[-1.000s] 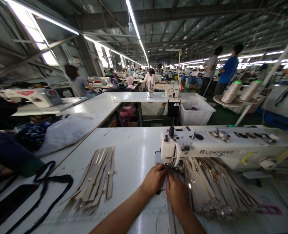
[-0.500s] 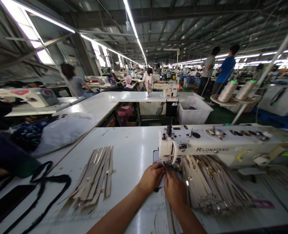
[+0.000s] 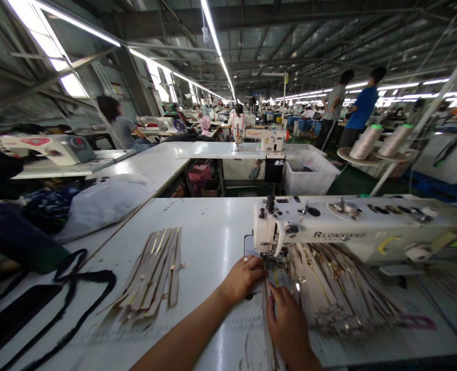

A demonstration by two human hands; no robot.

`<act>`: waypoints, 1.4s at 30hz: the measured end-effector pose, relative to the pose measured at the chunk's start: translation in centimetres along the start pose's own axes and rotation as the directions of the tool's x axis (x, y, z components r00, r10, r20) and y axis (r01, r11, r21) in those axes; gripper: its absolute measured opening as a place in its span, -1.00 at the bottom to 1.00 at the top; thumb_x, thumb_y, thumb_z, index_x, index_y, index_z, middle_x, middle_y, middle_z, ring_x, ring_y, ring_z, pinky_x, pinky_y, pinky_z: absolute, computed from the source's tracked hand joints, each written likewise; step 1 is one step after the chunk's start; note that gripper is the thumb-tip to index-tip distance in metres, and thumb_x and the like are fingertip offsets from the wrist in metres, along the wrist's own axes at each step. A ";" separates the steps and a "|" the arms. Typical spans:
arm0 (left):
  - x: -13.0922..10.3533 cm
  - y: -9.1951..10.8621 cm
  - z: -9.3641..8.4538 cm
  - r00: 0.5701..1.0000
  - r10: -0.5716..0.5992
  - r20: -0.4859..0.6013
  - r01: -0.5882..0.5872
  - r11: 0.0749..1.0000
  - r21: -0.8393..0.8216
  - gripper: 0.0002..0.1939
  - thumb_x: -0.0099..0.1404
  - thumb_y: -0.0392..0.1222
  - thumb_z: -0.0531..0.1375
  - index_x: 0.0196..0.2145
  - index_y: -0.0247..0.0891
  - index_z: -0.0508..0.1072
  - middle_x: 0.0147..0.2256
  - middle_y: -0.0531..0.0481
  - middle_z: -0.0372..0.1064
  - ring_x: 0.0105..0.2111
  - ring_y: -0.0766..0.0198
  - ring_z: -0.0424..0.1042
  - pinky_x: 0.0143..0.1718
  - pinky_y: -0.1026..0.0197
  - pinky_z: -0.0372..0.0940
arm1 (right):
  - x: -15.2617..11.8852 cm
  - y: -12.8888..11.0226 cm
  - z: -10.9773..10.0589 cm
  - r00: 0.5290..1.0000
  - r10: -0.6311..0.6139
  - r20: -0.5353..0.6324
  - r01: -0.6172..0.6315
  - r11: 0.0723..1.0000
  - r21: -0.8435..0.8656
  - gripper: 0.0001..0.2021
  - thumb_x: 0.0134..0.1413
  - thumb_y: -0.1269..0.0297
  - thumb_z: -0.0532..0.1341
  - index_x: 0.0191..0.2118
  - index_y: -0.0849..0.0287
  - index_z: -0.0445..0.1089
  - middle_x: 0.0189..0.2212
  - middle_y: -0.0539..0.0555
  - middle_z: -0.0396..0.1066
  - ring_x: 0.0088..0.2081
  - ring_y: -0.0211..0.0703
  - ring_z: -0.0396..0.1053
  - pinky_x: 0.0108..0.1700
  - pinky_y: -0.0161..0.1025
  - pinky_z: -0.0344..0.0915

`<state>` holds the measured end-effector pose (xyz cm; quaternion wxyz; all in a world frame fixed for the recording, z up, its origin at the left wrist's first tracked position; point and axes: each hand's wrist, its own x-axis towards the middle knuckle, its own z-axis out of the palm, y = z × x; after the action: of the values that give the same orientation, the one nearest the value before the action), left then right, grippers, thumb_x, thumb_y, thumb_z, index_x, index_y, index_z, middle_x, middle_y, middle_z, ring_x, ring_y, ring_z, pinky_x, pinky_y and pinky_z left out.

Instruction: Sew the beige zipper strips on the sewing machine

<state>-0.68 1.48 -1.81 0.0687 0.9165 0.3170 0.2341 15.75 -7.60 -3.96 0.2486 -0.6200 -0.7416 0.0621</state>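
A white sewing machine [image 3: 329, 226] stands at the right, its needle area just beyond my hands. My left hand [image 3: 244, 278] is closed at the near side of the needle, its fingertips on the upper end of a beige zipper strip [image 3: 266, 330]. Lower and to the right, my right hand [image 3: 288, 317] pinches the same strip, which hangs down toward me between my forearms. Under the machine's arm lies a thick bundle of beige zipper strips [image 3: 340, 288]. A smaller row of strips [image 3: 154, 273] rests on the white table to the left.
Black straps [image 3: 93, 275] and a white bag [image 3: 104, 206] lie at the left. Thread cones [image 3: 365, 141] stand at the right. Beyond are another sewing machine [image 3: 265, 139], a white bin [image 3: 309, 175] and several people, two of them standing [image 3: 362, 113].
My right hand has moved down and back from the needle along the strip, while my left hand remains near it. The view has shifted slightly.
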 end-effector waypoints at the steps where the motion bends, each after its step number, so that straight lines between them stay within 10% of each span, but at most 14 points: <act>1: -0.1 0.0 0.0 1.000 0.010 0.006 -0.010 1.000 0.008 -0.73 0.38 -0.28 0.03 -0.11 -0.18 0.49 -0.20 -0.11 0.34 -0.19 0.15 0.30 -0.13 0.11 0.24 | -0.2 0.0 0.0 1.000 -0.003 -0.010 0.003 1.000 0.016 -0.67 0.24 0.45 -0.05 0.01 0.20 0.35 -0.23 0.12 0.44 -0.20 -0.14 0.41 -0.11 -0.21 0.31; 29: -0.1 0.5 -0.4 0.998 0.021 -0.060 -0.017 0.997 0.077 -0.73 0.30 -0.36 0.06 -0.15 -0.22 0.51 -0.28 -0.12 0.34 -0.27 0.17 0.29 -0.24 0.13 0.27 | 2.7 -1.8 -0.4 0.999 0.024 0.023 -0.015 0.945 -0.326 -0.71 0.15 0.54 0.06 -0.16 0.14 0.48 -0.33 0.11 0.46 -0.26 -0.09 0.42 -0.21 -0.21 0.30; 42: -0.1 0.4 -0.2 0.993 -0.095 -0.072 0.099 0.993 0.059 -0.76 0.29 -0.37 0.05 -0.23 -0.27 0.51 -0.31 -0.13 0.33 -0.26 0.13 0.30 -0.25 0.11 0.29 | 4.8 -1.6 0.2 0.999 0.047 0.010 -0.043 0.972 -0.232 -0.68 0.15 0.51 0.06 -0.04 0.23 0.44 -0.25 0.15 0.51 -0.21 -0.09 0.46 -0.15 -0.23 0.28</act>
<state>-0.60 1.04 -1.59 0.0403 0.8930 0.3706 0.2522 13.71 -3.36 -2.14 0.1674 -0.6609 -0.7314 -0.0143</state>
